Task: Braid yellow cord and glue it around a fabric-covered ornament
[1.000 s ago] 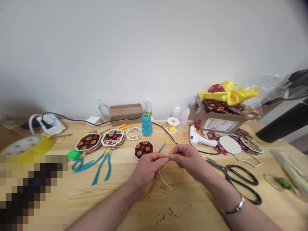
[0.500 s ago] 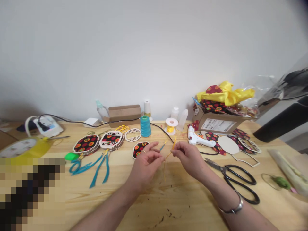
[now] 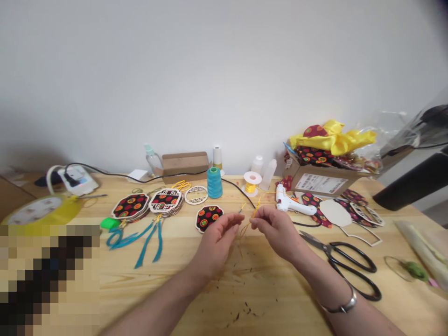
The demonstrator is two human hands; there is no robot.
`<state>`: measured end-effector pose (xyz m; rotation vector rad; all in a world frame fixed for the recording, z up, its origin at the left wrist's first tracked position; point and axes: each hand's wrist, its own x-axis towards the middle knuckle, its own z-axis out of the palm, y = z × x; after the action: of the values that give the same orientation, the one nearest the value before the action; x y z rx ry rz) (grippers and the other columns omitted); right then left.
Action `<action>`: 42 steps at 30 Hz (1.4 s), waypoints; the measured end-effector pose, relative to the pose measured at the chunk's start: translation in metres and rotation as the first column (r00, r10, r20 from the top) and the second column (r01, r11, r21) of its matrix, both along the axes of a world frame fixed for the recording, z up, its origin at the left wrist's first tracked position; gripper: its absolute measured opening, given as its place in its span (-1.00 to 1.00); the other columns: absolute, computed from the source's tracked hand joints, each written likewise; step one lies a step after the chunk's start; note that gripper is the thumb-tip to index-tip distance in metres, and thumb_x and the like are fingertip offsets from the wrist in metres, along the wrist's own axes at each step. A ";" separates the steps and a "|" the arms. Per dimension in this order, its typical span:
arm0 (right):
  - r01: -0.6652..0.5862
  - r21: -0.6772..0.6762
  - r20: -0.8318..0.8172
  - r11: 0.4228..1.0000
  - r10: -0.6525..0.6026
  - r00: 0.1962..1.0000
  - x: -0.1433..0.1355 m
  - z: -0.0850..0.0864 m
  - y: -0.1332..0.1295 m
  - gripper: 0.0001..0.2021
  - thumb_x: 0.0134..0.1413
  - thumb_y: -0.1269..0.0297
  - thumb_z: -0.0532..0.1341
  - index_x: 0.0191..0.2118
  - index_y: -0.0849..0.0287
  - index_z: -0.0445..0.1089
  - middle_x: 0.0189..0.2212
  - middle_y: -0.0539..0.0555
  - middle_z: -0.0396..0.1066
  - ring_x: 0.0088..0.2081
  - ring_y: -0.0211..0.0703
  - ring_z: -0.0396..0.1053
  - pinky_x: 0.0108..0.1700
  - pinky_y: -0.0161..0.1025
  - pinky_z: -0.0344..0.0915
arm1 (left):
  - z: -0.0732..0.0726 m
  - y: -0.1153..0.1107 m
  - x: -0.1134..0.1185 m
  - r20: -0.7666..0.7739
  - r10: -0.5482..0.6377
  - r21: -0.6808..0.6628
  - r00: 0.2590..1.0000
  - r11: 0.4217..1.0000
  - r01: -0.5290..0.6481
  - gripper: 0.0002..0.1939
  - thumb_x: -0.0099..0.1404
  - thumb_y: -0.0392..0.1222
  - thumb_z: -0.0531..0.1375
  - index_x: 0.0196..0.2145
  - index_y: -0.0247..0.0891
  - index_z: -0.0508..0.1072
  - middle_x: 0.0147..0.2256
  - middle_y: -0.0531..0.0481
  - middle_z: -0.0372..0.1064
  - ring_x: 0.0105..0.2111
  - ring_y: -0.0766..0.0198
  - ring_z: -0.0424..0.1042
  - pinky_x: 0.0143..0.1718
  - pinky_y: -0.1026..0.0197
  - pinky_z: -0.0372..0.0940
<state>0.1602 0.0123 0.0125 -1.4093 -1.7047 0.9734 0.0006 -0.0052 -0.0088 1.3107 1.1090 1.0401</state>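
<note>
Partly hidden: yellow cord held above the bench

The yellow cord is pinched in the fingers of the right hand, which conceal part of it; a thin loop hangs in the gap between the hands. The fingers of the left hand are slightly parted beside the loop; contact cannot be confirmed. The left hand overlaps one edge of a dark floral panel with a pale rim. Pixel blocks obscure the lower left corner. The cardboard box bears a white label, its print too small to read. Black-handled metal scissors lie open on the smooth, pale wooden bench, near a white plastic glue gun.
</note>
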 end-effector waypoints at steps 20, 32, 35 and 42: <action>-0.125 -0.143 -0.220 0.982 0.091 0.971 -0.005 0.002 -0.004 -0.86 -0.07 0.31 0.15 -0.56 0.21 0.25 -0.67 -0.11 0.13 -0.62 -0.40 0.02 -0.58 -0.40 -0.04 | 0.000 -0.002 0.002 -0.166 -0.014 0.135 0.986 0.990 0.036 -0.87 0.13 -0.26 0.13 -0.46 -0.27 0.49 -0.11 -0.12 0.23 -0.05 0.15 0.22 -0.07 0.18 0.13; -0.264 -0.071 -0.166 0.962 0.249 0.954 0.007 0.000 0.000 -0.91 -0.08 0.37 0.18 -0.53 0.22 0.30 -0.56 -0.06 0.22 -0.49 -0.34 0.12 -0.46 -0.37 0.06 | 0.017 0.003 -0.007 -0.040 -0.246 -0.068 0.968 0.968 0.243 -0.82 0.10 -0.22 0.15 -0.33 -0.31 0.47 -0.38 -0.02 0.36 -0.36 0.25 0.31 -0.33 0.27 0.16; -0.307 -0.041 -0.161 0.951 0.297 0.941 0.010 -0.004 0.002 -0.88 -0.07 0.38 0.19 -0.55 0.22 0.28 -0.48 -0.03 0.27 -0.44 -0.33 0.17 -0.40 -0.36 0.10 | 0.021 0.004 -0.009 -0.045 -0.276 -0.047 0.960 0.961 0.274 -0.84 0.11 -0.20 0.16 -0.39 -0.30 0.51 -0.42 0.00 0.34 -0.39 0.29 0.27 -0.35 0.28 0.13; -0.388 -0.047 -0.188 0.920 0.374 0.908 0.013 -0.004 0.002 -0.87 -0.05 0.31 0.21 -0.52 0.22 0.30 -0.39 0.00 0.29 -0.39 -0.31 0.22 -0.33 -0.33 0.16 | 0.012 0.004 -0.009 0.162 -0.338 -0.198 0.927 0.909 0.366 -0.78 0.08 -0.09 0.21 -0.53 -0.33 0.48 -0.66 0.15 0.00 -0.63 0.46 -0.05 -0.58 0.33 -0.15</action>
<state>0.1733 0.0144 0.0081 -1.0184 -1.8596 1.3543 -0.0082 -0.0008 0.0027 1.1906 0.8281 0.6941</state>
